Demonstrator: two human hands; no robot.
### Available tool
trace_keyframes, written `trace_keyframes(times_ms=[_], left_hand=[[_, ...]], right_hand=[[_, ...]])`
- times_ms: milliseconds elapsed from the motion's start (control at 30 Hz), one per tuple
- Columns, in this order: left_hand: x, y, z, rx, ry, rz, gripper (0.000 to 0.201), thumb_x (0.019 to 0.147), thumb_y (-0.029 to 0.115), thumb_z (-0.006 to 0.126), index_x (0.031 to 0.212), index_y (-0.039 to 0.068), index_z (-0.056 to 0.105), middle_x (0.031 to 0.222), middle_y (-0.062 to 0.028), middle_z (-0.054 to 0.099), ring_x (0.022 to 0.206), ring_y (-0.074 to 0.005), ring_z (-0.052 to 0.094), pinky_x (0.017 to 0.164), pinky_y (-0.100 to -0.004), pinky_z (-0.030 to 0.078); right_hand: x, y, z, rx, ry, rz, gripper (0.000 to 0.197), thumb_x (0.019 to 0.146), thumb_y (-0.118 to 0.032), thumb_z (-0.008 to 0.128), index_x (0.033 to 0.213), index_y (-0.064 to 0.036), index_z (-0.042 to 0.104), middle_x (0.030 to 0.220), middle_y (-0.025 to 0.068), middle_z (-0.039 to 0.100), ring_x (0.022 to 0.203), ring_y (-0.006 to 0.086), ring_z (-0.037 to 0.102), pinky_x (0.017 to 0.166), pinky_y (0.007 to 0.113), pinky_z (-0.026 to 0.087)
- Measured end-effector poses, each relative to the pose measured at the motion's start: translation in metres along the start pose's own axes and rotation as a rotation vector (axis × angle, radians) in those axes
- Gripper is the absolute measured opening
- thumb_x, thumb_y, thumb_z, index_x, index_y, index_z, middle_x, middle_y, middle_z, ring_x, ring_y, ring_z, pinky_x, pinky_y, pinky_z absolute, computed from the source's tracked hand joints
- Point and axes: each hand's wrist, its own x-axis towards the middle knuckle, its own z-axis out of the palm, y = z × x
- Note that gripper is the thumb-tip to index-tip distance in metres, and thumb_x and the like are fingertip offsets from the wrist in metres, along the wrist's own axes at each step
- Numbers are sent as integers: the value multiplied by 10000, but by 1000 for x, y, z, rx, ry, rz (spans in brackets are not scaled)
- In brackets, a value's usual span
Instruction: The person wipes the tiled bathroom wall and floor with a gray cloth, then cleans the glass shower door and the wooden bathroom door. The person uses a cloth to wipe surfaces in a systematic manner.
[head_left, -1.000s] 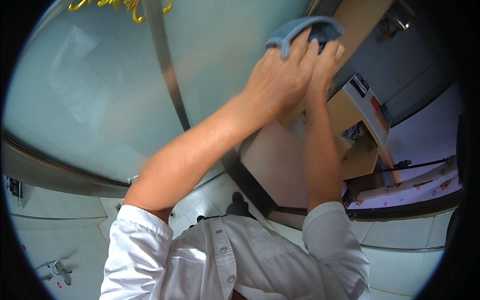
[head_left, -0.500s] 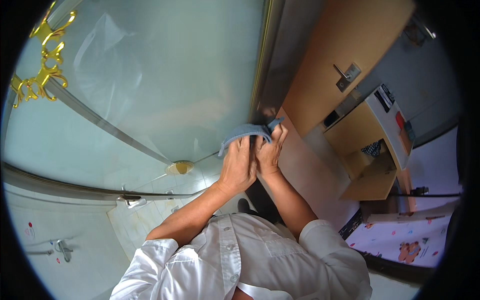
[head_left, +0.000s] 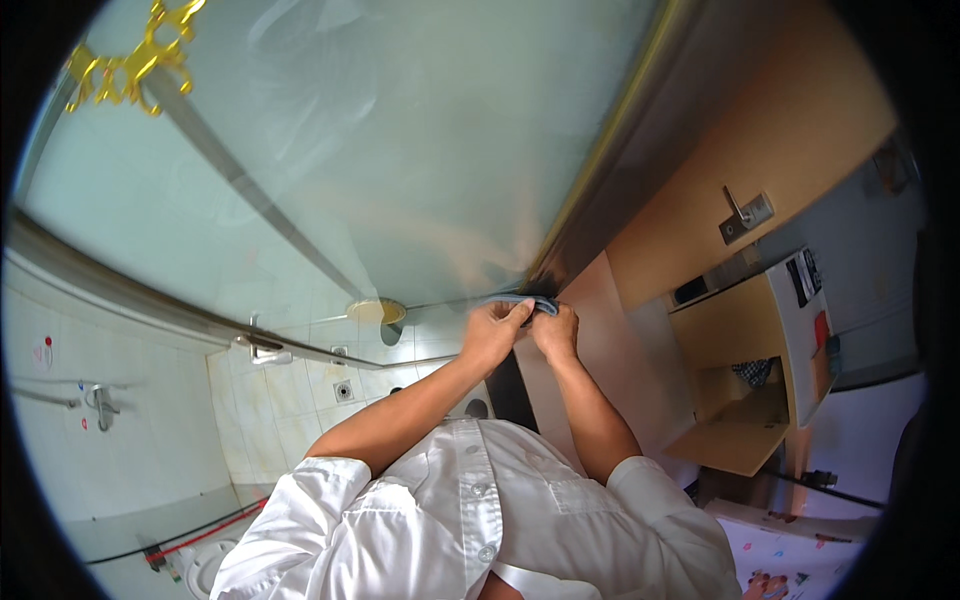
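Observation:
A blue-grey cloth [head_left: 541, 303] is bunched up between my two hands, low beside the glass door's right edge. My left hand [head_left: 490, 334] pinches its left part, with the thumb stretched along it. The fingers of my right hand [head_left: 556, 332] are closed round its right end. Just beyond them rises the frosted glass panel [head_left: 450, 130], bordered on the right by a gold and dark metal frame [head_left: 590, 170]. My hands cover much of the cloth, and I cannot tell whether it touches the frame.
To the right stand a wooden door [head_left: 760, 130] with a lever handle [head_left: 738, 212] and a cabinet [head_left: 735, 318] whose door hangs open. A gold ornament [head_left: 150, 65] is on the glass at upper left. Below left are a tiled floor [head_left: 300, 395] with a drain [head_left: 343, 390] and a wall tap [head_left: 102, 403].
Both hands have lowered with the cloth and drawn in toward my body. The cloth, spread wider before, is now more folded. The view has shifted, with the glass and doors appearing further right.

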Motion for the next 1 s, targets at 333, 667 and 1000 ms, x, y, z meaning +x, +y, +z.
trace_keyframes(times_ms=[333, 667, 1000], left_hand=[[-5, 28, 3, -444, 212, -27, 442, 927, 90, 684, 544, 110, 465, 577, 19, 483, 523, -74, 386, 468, -304, 312], [-36, 81, -24, -282, 162, 416, 424, 970, 111, 683, 571, 58, 553, 584, 64, 519, 562, -19, 392, 483, -257, 309], [-6, -16, -29, -218, 228, 137, 457, 951, 148, 675, 540, 68, 492, 542, 58, 422, 534, -66, 344, 476, -324, 286]], right_hand=[[-27, -32, -16, 318, 181, -660, 138, 826, -82, 780, 888, 6, 695, 785, 128, 737, 684, 237, 722, 649, 337, 554], [-59, -101, -45, 119, 406, -976, 242, 787, -58, 759, 990, 5, 643, 823, 155, 697, 798, 345, 704, 727, 391, 546], [-26, -20, 12, -73, 268, -937, 349, 727, -188, 806, 943, -26, 585, 800, 215, 687, 743, 462, 677, 663, 506, 548]])
